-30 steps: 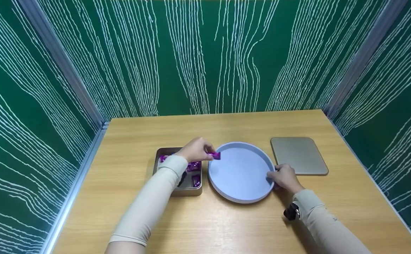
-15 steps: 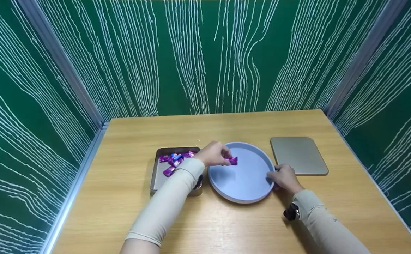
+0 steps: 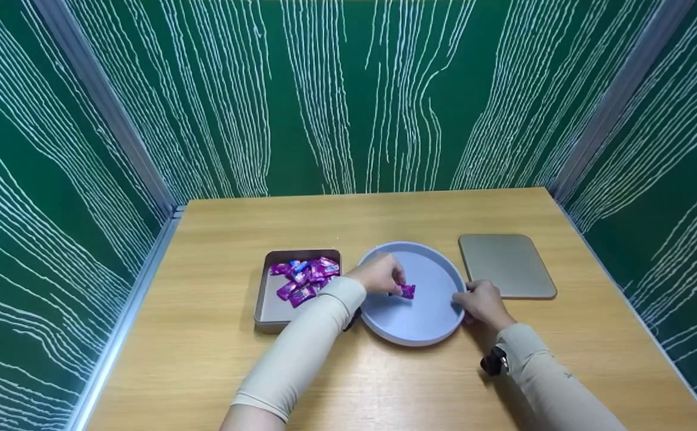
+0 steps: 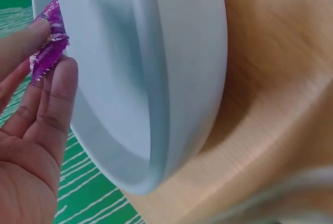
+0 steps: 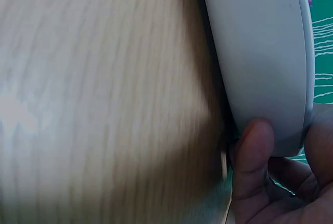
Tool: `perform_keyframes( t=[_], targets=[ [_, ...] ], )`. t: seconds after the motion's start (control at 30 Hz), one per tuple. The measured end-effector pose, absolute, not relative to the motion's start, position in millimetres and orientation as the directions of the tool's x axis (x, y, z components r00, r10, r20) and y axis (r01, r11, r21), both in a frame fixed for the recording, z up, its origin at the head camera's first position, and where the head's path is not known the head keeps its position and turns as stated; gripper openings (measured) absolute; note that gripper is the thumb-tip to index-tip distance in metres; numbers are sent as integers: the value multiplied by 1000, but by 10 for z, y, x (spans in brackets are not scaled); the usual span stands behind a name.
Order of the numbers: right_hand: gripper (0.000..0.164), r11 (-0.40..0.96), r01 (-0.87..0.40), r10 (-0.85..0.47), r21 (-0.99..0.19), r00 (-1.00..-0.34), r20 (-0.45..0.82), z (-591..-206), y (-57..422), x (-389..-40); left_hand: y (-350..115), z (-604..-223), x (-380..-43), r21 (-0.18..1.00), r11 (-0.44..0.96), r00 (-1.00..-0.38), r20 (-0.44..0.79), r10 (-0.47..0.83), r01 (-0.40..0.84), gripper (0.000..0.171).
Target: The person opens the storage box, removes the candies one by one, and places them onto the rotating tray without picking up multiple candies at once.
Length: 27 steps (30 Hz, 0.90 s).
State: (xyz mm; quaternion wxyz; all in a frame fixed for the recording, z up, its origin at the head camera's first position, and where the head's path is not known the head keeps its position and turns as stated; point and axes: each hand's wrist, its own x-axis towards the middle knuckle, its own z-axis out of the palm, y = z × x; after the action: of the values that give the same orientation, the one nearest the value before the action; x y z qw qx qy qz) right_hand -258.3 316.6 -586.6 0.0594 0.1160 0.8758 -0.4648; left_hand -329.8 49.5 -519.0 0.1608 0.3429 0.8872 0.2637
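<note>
Pinched between the thumb and fingers of my left hand [image 3: 381, 274] is a purple-wrapped candy [image 3: 407, 291], held over the inside of a round pale blue tray [image 3: 423, 323]. The left wrist view shows the candy's shiny crimped wrapper [image 4: 49, 52] at the fingertips. My right hand [image 3: 484, 302] grips the tray's right rim, with the thumb on the inner side and fingers outside. A rectangular metal tin [image 3: 270, 311] left of the tray holds several more purple candies [image 3: 303, 293], one with blue on it. My left sleeve covers the tin's front right corner.
A flat metal lid [image 3: 507, 263] lies on the wooden table [image 3: 234, 383], just behind and right of the tray. Green walls with white wavy lines [image 3: 324, 96] stand at the back and both sides of the table.
My left hand has carried the candy rightward from beside the tin to over the tray and lower. More candies in the tin show now. The right hand has stayed on the rim.
</note>
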Motion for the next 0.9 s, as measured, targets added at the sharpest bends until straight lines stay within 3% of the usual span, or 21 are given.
perform_keyframes(
  t=[0.43,0.9],
  targets=[
    [33,529,267,148,-806,-964,-222,-5877,3171,-2565,601,-5292,-3226,489,706,-747,-153,647,512,7],
    [45,540,252,143,-803,-968,-207,-5879,3172,-2590,592,-5286,-3187,415,747,-765,-164,623,520,3]
  ],
)
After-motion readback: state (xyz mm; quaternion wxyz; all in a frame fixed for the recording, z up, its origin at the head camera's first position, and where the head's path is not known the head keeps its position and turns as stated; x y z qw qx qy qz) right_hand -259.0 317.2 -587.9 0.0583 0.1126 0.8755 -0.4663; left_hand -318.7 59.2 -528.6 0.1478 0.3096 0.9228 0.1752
